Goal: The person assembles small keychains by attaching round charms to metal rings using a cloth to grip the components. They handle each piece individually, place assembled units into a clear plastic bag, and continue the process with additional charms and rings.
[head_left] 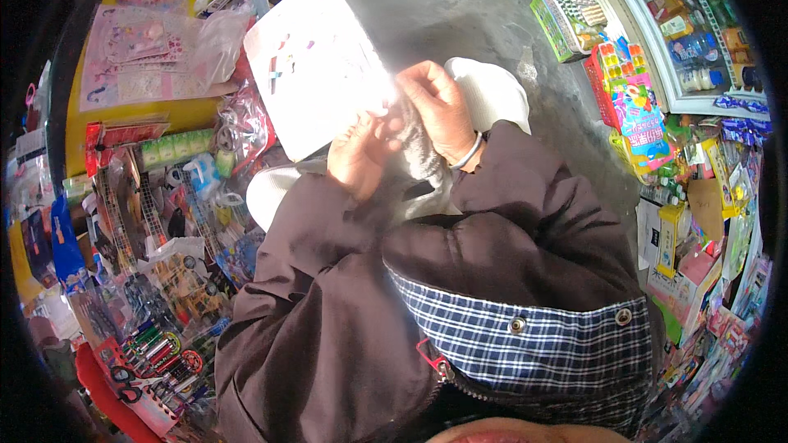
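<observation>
A white board (pixel 304 119) lies tilted in the upper middle of the frame, with a few small coloured pieces (pixel 273 76) scattered over its face. The left hand (pixel 359 152) is at the board's lower right corner, fingers bent inward, the tips by its edge. The right hand (pixel 443 115), with a pale wristband (pixel 469 150), is just to the right of the board, thumb and forefinger drawn together in a pinching grip. Strong glare washes out the space between the hands, so I cannot tell whether either grip holds anything small. Grey cloth (pixel 420 148) shows below the fingers.

The step in hand looks like close fingertip work beside the board. The next move seems to call for a light, precise pinch and a steady board, so that the loose-looking pieces do not slide. At upper left, paper sheets (pixel 103 74) lie on a yellow bench (pixel 176 112).
</observation>
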The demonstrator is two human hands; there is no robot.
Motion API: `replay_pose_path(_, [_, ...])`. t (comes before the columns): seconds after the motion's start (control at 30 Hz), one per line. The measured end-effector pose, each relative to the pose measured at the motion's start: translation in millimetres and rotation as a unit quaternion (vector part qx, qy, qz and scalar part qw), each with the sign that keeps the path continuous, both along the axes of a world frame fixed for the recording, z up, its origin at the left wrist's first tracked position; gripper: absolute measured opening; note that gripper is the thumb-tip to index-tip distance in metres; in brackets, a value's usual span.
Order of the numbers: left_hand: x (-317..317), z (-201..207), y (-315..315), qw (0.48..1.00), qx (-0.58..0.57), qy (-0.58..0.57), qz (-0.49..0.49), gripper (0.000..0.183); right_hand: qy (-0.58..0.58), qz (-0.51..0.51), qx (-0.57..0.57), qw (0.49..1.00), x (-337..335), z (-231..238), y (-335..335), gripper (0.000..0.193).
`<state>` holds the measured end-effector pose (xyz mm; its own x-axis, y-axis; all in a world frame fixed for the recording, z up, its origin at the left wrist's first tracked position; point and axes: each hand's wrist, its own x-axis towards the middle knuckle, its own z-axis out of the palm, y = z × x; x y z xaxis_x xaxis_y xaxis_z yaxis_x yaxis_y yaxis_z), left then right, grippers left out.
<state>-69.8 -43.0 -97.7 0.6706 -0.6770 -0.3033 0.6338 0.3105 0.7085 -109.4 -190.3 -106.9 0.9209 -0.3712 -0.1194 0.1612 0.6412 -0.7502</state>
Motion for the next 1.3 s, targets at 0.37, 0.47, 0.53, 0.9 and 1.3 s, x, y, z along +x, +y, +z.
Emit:
replay_pose_path(0.37, [7, -2, 3, 0.993, 0.073, -0.074, 0.061, 0.03, -0.015, 0.004, -0.007, 1.0, 0, -9, -1, 0.011])
replay_pose_path(0.47, [10, -3, 5, 0.984, 0.103, -0.127, 0.074, 0.028, -0.034, 0.037, 0.032, 0.998, -1, -7, 1, 0.012])
replay_pose_path(0.53, [10, -2, 7, 0.976, 0.133, -0.157, 0.074, 0.026, -0.039, 0.068, 0.039, 0.996, -3, -2, 2, 0.012])
replay_pose_path(0.9, [-8, -11, 2, 0.941, 0.208, -0.244, 0.108, 0.032, 0.039, 0.028, -0.257, 0.965, -4, -19, 11, 0.009])
replay_pose_path(1.3, [2, 5, -6, 0.992, 0.1, -0.05, 0.059, 0.022, -0.005, 0.071, -0.106, 0.992, -4, 2, 11, 0.01])
